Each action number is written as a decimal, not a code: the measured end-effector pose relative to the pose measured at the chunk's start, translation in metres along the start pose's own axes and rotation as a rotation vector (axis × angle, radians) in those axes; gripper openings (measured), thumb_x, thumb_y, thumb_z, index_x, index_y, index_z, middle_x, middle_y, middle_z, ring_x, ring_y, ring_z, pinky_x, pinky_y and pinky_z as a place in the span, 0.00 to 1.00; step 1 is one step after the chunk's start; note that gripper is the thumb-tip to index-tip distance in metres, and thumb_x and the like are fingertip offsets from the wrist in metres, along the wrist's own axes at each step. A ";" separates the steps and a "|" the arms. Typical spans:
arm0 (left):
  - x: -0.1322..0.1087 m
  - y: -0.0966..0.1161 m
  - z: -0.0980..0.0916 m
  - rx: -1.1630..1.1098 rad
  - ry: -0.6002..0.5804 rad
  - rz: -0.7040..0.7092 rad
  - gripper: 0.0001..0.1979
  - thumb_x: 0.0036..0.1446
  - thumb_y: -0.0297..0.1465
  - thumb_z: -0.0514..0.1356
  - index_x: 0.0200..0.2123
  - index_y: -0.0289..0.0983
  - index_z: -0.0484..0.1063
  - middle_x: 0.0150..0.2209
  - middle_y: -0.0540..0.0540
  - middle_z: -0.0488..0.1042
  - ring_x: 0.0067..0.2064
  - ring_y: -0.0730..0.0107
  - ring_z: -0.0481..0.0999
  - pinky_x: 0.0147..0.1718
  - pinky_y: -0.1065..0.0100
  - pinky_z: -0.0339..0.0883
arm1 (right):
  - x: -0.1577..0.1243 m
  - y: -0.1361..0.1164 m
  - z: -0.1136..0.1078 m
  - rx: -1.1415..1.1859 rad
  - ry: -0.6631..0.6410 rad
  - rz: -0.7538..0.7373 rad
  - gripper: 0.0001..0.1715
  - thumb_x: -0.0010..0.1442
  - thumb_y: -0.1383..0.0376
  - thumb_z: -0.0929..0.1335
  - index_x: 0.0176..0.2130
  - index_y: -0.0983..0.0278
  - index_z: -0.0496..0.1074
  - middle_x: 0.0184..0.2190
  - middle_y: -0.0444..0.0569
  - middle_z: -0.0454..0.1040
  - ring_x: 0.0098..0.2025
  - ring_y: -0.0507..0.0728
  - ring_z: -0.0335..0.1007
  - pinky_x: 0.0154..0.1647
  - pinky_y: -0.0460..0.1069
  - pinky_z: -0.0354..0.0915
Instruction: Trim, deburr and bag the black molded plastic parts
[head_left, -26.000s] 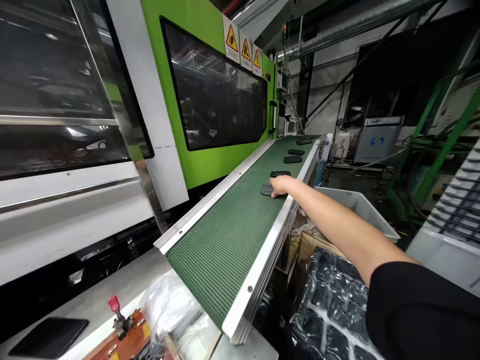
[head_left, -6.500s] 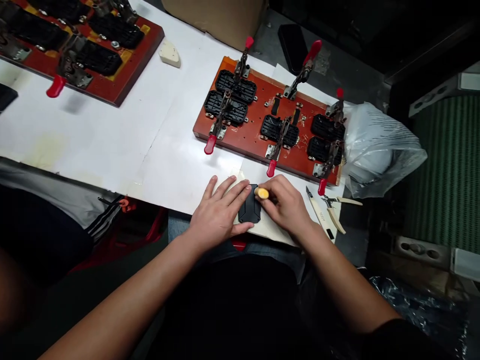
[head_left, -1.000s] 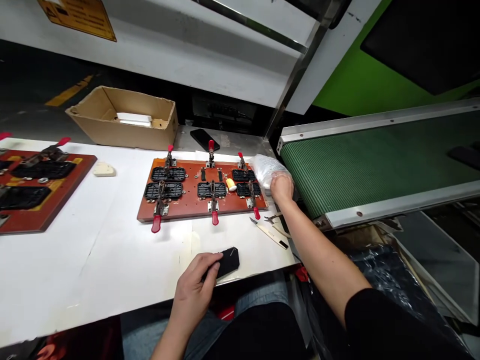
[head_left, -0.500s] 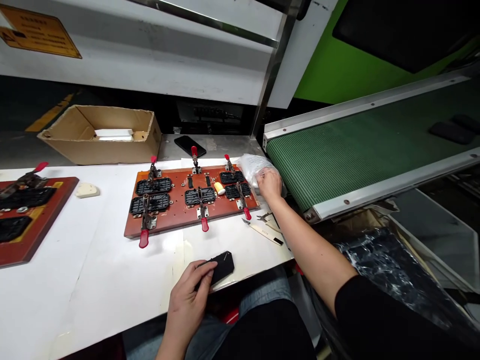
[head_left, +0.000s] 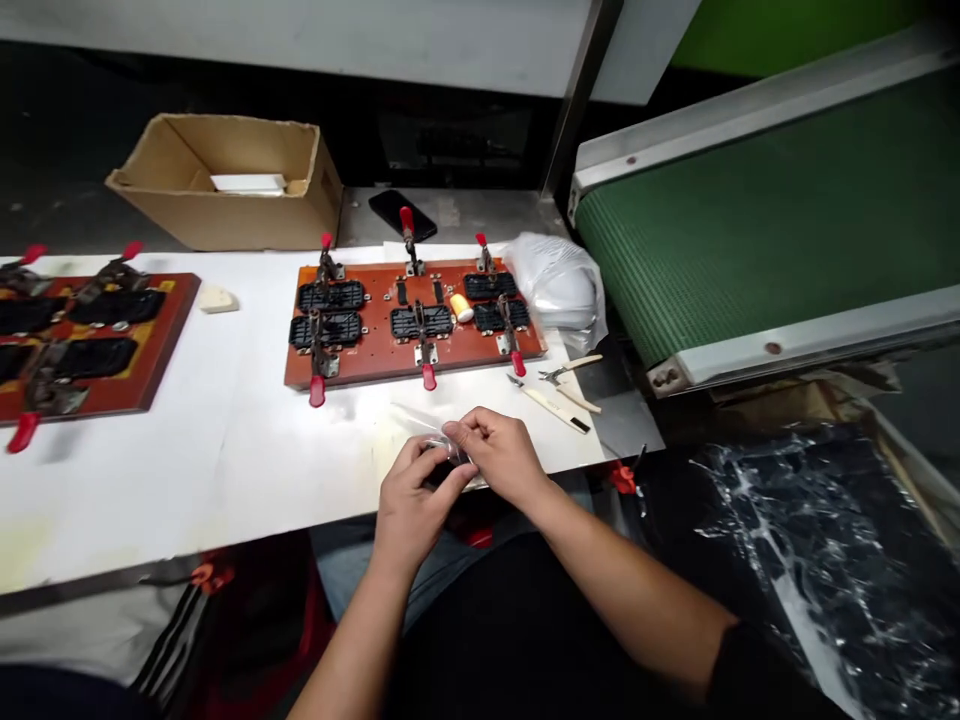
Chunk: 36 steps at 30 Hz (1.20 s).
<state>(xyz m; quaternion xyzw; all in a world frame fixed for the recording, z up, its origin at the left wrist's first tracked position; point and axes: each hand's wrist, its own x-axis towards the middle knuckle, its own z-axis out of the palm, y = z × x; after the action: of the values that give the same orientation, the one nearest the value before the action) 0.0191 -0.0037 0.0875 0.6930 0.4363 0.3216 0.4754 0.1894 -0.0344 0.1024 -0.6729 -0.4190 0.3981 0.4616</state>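
Over the table's near edge, my left hand (head_left: 418, 492) is closed around a dark flat part (head_left: 442, 473), mostly hidden by the fingers. My right hand (head_left: 501, 458) meets it there, thumb and fingers pinched on a thin clear plastic bag (head_left: 421, 420). The film lies around or against the part; I cannot tell how far the part is inside. Beyond the hands lies a reddish-brown fixture board (head_left: 375, 363) with black ribbed parts under red-handled toggle clamps. A craft knife (head_left: 551, 405) and nippers (head_left: 574, 380) lie right of the hands.
A pack of clear bags (head_left: 562, 285) sits by the green conveyor belt (head_left: 750, 220). A cardboard box (head_left: 247, 220) and a phone (head_left: 403, 214) stand behind. Another fixture board (head_left: 169, 340) is at left, near a whitish block (head_left: 217, 299). Dark plastic film (head_left: 817, 540) lines a box at right.
My right hand has come back from the bag pack to my left hand, now with a clear bag. The left hand's dark part is now largely covered. The view has tilted down.
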 end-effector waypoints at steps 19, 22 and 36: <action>-0.025 0.028 -0.010 0.071 0.347 -0.173 0.11 0.66 0.41 0.65 0.39 0.40 0.81 0.43 0.47 0.77 0.48 0.63 0.77 0.52 0.63 0.70 | -0.026 0.007 -0.028 0.332 0.030 0.142 0.27 0.56 0.45 0.78 0.30 0.61 0.69 0.20 0.38 0.66 0.23 0.50 0.61 0.24 0.46 0.58; -0.034 0.046 -0.017 0.295 0.452 0.058 0.07 0.65 0.37 0.66 0.43 0.41 0.81 0.45 0.46 0.77 0.52 0.61 0.77 0.55 0.62 0.69 | -0.030 -0.004 -0.035 0.123 0.089 0.014 0.22 0.58 0.49 0.77 0.30 0.60 0.72 0.23 0.40 0.70 0.25 0.51 0.63 0.27 0.47 0.60; -0.038 0.049 -0.014 0.138 0.097 -0.151 0.08 0.67 0.39 0.64 0.40 0.43 0.82 0.45 0.49 0.77 0.48 0.66 0.78 0.50 0.68 0.70 | -0.040 -0.010 -0.028 0.142 -0.153 0.035 0.08 0.65 0.61 0.70 0.42 0.62 0.79 0.33 0.44 0.78 0.31 0.51 0.72 0.34 0.46 0.68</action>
<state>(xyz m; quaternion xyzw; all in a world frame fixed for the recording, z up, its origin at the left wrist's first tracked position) 0.0060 -0.0415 0.1368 0.6728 0.5309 0.2871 0.4279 0.2001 -0.0771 0.1252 -0.6134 -0.4121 0.4849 0.4677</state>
